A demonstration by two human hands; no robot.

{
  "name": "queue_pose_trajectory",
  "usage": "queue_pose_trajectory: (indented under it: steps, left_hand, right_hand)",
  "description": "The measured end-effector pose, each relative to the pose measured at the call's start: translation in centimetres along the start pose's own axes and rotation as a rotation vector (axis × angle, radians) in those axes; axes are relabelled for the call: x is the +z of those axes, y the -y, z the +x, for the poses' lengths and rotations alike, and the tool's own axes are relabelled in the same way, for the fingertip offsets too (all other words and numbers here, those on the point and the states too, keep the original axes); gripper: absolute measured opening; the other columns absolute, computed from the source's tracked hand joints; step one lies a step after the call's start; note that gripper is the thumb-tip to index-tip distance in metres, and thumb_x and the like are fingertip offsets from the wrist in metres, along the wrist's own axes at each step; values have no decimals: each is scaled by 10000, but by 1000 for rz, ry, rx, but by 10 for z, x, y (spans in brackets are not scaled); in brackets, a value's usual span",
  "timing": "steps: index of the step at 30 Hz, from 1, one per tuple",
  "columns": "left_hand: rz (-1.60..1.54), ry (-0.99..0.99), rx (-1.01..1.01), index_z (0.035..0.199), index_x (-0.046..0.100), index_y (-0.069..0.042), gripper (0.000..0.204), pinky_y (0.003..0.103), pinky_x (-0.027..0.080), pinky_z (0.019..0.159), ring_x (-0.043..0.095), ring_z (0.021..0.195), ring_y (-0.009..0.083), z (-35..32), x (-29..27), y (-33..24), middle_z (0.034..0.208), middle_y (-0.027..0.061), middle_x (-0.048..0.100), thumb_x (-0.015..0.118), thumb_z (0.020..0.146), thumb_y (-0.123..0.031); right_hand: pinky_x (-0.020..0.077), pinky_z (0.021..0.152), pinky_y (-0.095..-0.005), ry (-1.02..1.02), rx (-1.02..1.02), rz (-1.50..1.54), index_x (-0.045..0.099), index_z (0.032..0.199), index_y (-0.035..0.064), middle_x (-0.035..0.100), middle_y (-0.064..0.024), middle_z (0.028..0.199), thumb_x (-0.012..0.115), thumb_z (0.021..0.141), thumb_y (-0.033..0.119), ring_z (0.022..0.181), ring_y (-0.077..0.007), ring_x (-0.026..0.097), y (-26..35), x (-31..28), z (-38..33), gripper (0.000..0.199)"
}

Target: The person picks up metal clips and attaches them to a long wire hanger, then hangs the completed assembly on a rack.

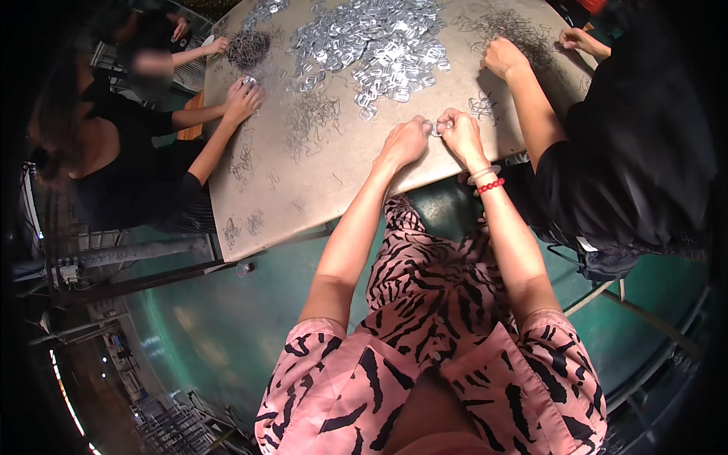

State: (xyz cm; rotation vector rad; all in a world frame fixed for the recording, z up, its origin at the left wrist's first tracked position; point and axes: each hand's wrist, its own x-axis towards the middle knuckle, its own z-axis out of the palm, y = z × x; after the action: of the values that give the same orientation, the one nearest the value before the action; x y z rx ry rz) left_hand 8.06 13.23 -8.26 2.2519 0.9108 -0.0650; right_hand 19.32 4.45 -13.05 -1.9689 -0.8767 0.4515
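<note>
Close to the table's near edge, my left hand (408, 141) and my right hand (461, 135) meet with fingers pinched. Between them is a small shiny metal buckle (435, 130), mostly covered by the fingertips. Both hands are closed on it. Just past my right hand lies a small group of finished-looking metal pieces and wires (481, 106). Farther off, a large heap of flat silver buckles (379, 45) spreads over the table. Thin bent wire pieces (315, 114) lie scattered left of my hands.
The tan table (356, 163) has a bent-looking near edge. More wire piles (249, 49) sit at the far left and far right (523, 38). A co-worker's hands (243, 100) work on the left, another's hand (503, 58) on the right, that arm close to mine.
</note>
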Motion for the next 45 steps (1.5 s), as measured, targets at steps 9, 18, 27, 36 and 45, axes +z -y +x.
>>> queue_pose_trajectory:
  steps: [9, 18, 27, 36, 45]
  left_hand:
    - [116, 43, -54, 1062, 571, -25, 308, 482, 419, 858, 562, 1020, 396, 13, 4, -2, 1034, 259, 602, 428, 907, -250]
    - [225, 90, -105, 1023, 613, -11, 318, 460, 470, 830, 604, 959, 380, 19, 2, -22, 990, 246, 627, 462, 840, -224]
    - [384, 106, -80, 969, 634, 51, 346, 442, 503, 780, 629, 943, 347, 8, 1, -36, 959, 238, 643, 485, 814, -221]
    - [-83, -35, 220, 856, 642, -6, 302, 446, 472, 758, 615, 818, 371, 36, 17, 23, 851, 220, 637, 404, 864, -192]
    - [-558, -152, -101, 862, 602, 4, 313, 388, 460, 707, 635, 755, 265, -32, -27, 22, 764, 165, 647, 513, 891, -294]
  right_hand:
    - [480, 659, -377, 4, 1, -54, 623, 866, 40, 626, -140, 708, 628, 737, 143, 695, -288, 632, 1, -3, -3, 165]
    - [444, 602, -449, -36, -162, 3, 544, 784, -6, 575, -224, 694, 618, 735, 122, 684, -402, 583, -10, -1, 2, 156]
    - [434, 637, -370, 30, -332, 149, 534, 820, -27, 589, -214, 749, 611, 778, 149, 710, -318, 590, -5, -1, -15, 196]
    - [489, 493, -253, 239, -18, 383, 525, 1117, -59, 576, -62, 659, 555, 837, -10, 507, -127, 580, -15, -14, 1, 286]
    - [505, 558, -213, 115, 143, 931, 598, 1029, -71, 634, -83, 822, 601, 834, -11, 593, -110, 574, 10, -7, -20, 204]
